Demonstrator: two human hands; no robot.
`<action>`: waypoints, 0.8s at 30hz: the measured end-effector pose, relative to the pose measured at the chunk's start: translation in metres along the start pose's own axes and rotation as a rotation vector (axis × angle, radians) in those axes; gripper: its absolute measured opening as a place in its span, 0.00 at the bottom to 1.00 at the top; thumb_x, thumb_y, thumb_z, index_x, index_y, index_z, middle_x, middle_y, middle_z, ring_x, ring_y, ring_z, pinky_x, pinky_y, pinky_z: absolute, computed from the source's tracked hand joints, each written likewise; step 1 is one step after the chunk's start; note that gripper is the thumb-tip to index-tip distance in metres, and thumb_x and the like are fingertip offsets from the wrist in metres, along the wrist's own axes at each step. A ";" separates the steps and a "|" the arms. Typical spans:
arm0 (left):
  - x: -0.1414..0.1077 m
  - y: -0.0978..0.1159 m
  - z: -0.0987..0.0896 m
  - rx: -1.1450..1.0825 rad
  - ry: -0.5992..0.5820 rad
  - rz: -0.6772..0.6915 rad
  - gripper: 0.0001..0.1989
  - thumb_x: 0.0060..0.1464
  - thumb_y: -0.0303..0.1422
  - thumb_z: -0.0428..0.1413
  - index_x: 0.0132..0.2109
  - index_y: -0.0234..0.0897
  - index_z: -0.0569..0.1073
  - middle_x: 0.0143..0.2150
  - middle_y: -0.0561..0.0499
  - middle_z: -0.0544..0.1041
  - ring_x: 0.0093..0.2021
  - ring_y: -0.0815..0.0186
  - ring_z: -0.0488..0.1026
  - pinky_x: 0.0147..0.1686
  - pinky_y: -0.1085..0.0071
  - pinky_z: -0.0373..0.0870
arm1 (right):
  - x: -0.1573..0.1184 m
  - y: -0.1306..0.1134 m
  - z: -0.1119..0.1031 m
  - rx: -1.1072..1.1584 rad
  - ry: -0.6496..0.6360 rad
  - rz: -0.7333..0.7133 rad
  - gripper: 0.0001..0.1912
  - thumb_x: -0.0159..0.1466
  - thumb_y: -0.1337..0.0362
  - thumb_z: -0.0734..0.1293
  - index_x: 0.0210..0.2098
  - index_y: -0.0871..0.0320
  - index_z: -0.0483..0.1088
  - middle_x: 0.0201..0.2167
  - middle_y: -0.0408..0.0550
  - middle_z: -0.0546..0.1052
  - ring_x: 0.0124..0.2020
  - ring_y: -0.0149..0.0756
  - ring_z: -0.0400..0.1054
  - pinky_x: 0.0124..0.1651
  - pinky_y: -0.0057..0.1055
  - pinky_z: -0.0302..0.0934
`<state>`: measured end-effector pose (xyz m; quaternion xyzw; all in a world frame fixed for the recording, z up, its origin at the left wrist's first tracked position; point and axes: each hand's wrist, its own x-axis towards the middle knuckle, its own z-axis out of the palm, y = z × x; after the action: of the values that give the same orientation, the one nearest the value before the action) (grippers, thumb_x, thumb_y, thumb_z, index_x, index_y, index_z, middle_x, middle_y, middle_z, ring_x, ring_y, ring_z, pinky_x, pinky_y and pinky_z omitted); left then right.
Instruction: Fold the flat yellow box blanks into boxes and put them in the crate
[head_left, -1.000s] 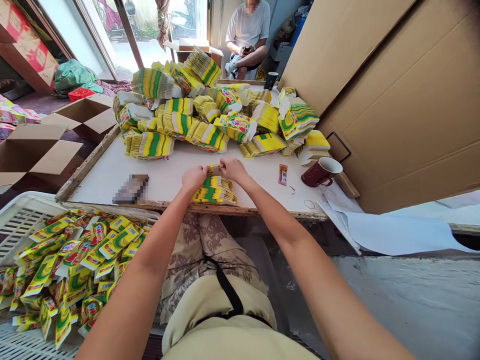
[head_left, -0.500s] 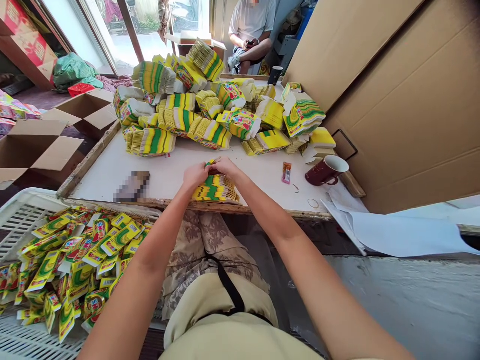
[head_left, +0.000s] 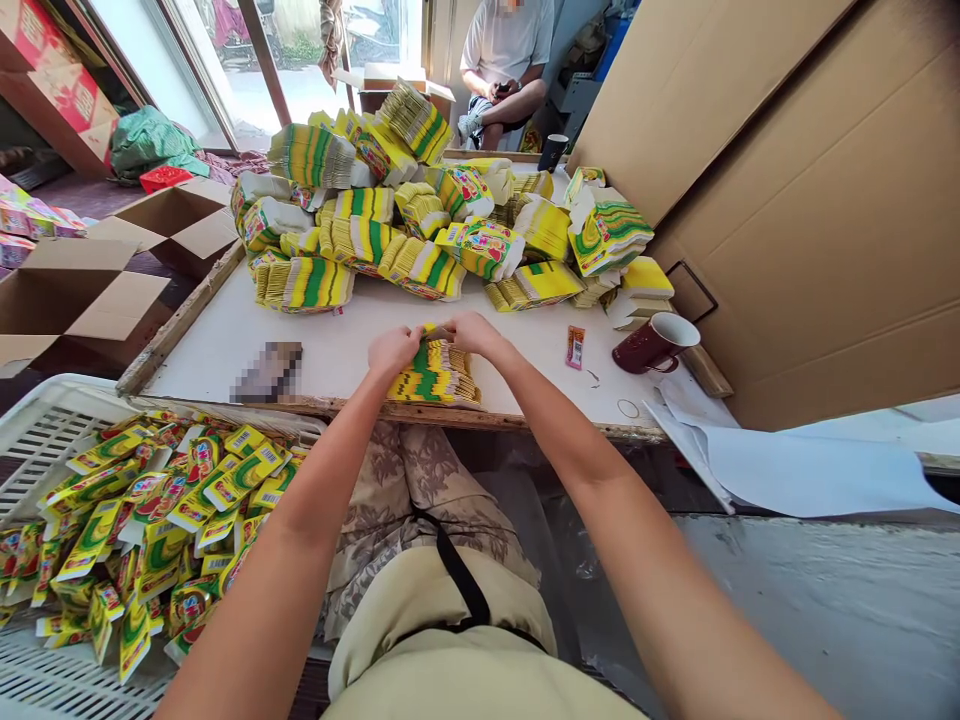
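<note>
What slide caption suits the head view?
Left hand holds a yellow carton, right hand at its end, near stacked cartons.

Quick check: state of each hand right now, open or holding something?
Left hand: closed on a yellow carton.
Right hand: fingers at the yellow carton's other end; grip cannot be told.

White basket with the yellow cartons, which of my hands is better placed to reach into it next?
Your left hand, I'd judge. The white basket stands on your left, beside your left arm, while your right hand is farther off and would likely have to cross that arm.
</note>
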<state>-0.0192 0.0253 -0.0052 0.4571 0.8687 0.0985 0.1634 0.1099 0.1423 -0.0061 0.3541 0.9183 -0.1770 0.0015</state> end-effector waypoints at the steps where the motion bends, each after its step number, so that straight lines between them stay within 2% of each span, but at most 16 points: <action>1: 0.000 0.000 0.000 -0.006 -0.004 -0.008 0.29 0.63 0.50 0.37 0.49 0.42 0.77 0.50 0.43 0.80 0.50 0.53 0.76 0.44 0.65 0.69 | -0.004 0.004 -0.004 -0.006 -0.035 -0.031 0.08 0.55 0.70 0.66 0.28 0.60 0.78 0.30 0.49 0.80 0.34 0.38 0.69 0.34 0.29 0.54; 6: -0.001 0.003 -0.002 -0.016 -0.003 -0.018 0.29 0.63 0.50 0.37 0.50 0.41 0.77 0.50 0.42 0.80 0.51 0.52 0.76 0.44 0.64 0.69 | -0.028 0.025 -0.017 0.023 -0.211 -0.138 0.06 0.52 0.70 0.68 0.25 0.56 0.78 0.21 0.37 0.76 0.27 0.30 0.66 0.30 0.26 0.52; 8: -0.003 0.004 -0.002 -0.012 0.001 -0.007 0.29 0.63 0.49 0.37 0.49 0.40 0.77 0.50 0.42 0.80 0.50 0.52 0.76 0.45 0.63 0.69 | -0.034 0.030 -0.020 0.045 -0.228 -0.148 0.04 0.51 0.68 0.70 0.25 0.55 0.78 0.21 0.36 0.77 0.25 0.29 0.66 0.30 0.25 0.53; 10: -0.004 0.004 -0.002 -0.005 0.007 0.007 0.29 0.64 0.49 0.37 0.49 0.40 0.78 0.50 0.42 0.80 0.50 0.52 0.76 0.45 0.64 0.69 | -0.035 0.032 -0.022 0.060 -0.165 -0.127 0.04 0.52 0.66 0.71 0.28 0.56 0.79 0.23 0.38 0.78 0.26 0.30 0.67 0.31 0.25 0.54; 14: -0.007 0.004 -0.002 0.014 0.023 0.028 0.28 0.64 0.48 0.37 0.50 0.40 0.78 0.51 0.43 0.80 0.51 0.53 0.75 0.46 0.65 0.68 | -0.027 0.030 -0.018 0.072 0.144 -0.012 0.15 0.61 0.56 0.66 0.38 0.62 0.77 0.35 0.51 0.80 0.33 0.36 0.69 0.33 0.29 0.54; 16: -0.007 0.004 -0.002 0.024 0.028 0.035 0.28 0.64 0.48 0.37 0.50 0.41 0.78 0.51 0.43 0.80 0.51 0.54 0.75 0.46 0.65 0.68 | -0.021 0.026 -0.011 0.076 0.259 0.026 0.17 0.63 0.55 0.64 0.38 0.63 0.75 0.35 0.53 0.79 0.34 0.37 0.68 0.33 0.29 0.53; 21: -0.007 0.004 -0.001 0.040 0.034 0.044 0.29 0.64 0.48 0.37 0.50 0.41 0.77 0.51 0.43 0.80 0.51 0.54 0.75 0.46 0.65 0.68 | -0.016 0.020 0.008 0.089 0.357 0.038 0.10 0.62 0.62 0.63 0.32 0.60 0.74 0.28 0.47 0.76 0.30 0.35 0.66 0.31 0.29 0.51; 24: -0.006 0.004 0.000 0.045 0.030 0.041 0.29 0.64 0.48 0.37 0.50 0.40 0.77 0.51 0.42 0.80 0.51 0.53 0.75 0.46 0.65 0.68 | -0.016 0.020 0.014 0.082 0.387 0.032 0.09 0.61 0.62 0.65 0.35 0.60 0.74 0.30 0.48 0.76 0.31 0.37 0.67 0.31 0.29 0.52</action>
<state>-0.0133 0.0225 -0.0025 0.4770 0.8634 0.0892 0.1380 0.1333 0.1407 -0.0232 0.3957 0.8878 -0.1429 -0.1867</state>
